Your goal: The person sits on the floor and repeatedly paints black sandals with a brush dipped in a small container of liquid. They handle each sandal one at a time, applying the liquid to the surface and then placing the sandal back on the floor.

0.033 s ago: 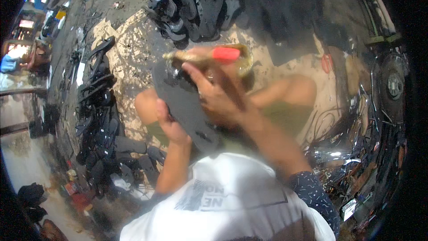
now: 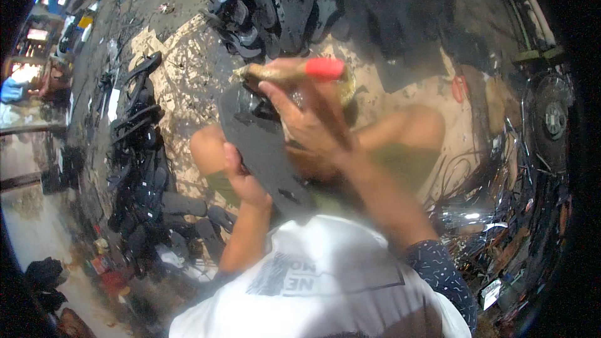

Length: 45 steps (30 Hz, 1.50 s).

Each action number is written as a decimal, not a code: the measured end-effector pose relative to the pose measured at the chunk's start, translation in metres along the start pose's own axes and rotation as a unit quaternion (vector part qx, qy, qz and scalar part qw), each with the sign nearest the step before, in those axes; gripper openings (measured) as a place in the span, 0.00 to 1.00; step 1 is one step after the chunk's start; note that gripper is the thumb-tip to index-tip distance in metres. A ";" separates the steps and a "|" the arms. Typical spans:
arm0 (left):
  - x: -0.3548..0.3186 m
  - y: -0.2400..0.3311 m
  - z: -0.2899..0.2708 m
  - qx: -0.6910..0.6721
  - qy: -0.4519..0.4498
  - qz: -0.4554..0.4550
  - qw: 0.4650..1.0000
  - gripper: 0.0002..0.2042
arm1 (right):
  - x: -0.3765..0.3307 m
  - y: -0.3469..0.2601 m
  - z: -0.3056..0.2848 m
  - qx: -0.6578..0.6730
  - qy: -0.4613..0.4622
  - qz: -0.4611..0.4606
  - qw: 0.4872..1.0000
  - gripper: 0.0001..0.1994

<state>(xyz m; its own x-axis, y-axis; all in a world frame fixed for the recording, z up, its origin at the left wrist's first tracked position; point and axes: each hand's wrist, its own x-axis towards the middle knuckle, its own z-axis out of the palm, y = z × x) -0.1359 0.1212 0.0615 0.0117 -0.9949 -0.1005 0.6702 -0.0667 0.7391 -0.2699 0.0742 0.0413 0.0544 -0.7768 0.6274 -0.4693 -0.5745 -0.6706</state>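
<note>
While the left hand (image 2: 247, 184) gripped the sole (image 2: 266, 147) by its left edge, the right hand (image 2: 307, 128) held a slim tool (image 2: 324, 69) over the far end. The left thumb lay along the sole's edge, clamped against it; the other fingers were hidden beneath. The right hand was closed around the tool, thumb and fingers together on its shaft, though blur softened their outline.

The sole was dark grey and slanted, its far end to the left and its near end close to the white shirt (image 2: 319, 303), between the person's bent knees. A glossy black patch showed at the far end, partly behind the right hand; whether it was a strap or something wet, I could not tell. The tool lay nearly level, its red end to the right and its pale tip to the left, just past the sole's far end. Whether the tip touched the sole was unclear.

Behind the right wrist stood a yellowish bowl (image 2: 346, 91), partly covered. Farther off, a heap of dark soles (image 2: 295, 12) lay beside a black sheet (image 2: 407, 25). Black sandals (image 2: 134, 125) were strewn along the left, while a red loop (image 2: 460, 89) lay on the right.
</note>
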 end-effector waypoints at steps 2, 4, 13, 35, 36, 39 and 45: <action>0.009 0.004 -0.003 -0.026 -0.006 -0.010 1.000 0.15 | 0.004 -0.007 -0.004 0.001 0.006 0.003 1.000 0.14; 0.023 0.001 -0.012 -0.076 -0.016 -0.019 0.997 0.18 | 0.005 -0.014 -0.005 0.126 -0.002 0.026 0.992 0.15; -0.018 -0.032 -0.077 -0.119 -0.032 -0.181 0.976 0.33 | -0.006 0.064 -0.025 0.006 -0.037 0.247 0.968 0.13; 0.071 -0.017 -0.050 -0.195 -0.071 -0.135 0.969 0.25 | -0.013 -0.008 0.003 0.226 -0.072 0.027 0.971 0.12; 0.069 -0.020 -0.045 -0.123 -0.014 -0.151 0.981 0.25 | -0.007 -0.005 0.000 0.268 -0.021 -0.005 0.963 0.12; 0.062 -0.030 -0.025 -0.266 0.107 -0.243 0.927 0.27 | 0.013 0.017 -0.001 0.183 -0.047 0.009 0.982 0.10; 0.067 -0.027 -0.034 -0.121 -0.006 -0.214 0.969 0.27 | -0.004 0.015 -0.003 0.208 -0.143 -0.016 0.968 0.10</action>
<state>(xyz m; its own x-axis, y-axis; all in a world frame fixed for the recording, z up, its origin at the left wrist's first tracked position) -0.1280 0.0592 0.0120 -0.3123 -0.8813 -0.3546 0.7661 -0.4544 0.4546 -0.2796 0.0698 0.0300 0.3321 -0.7621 0.5559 -0.0710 -0.6078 -0.7909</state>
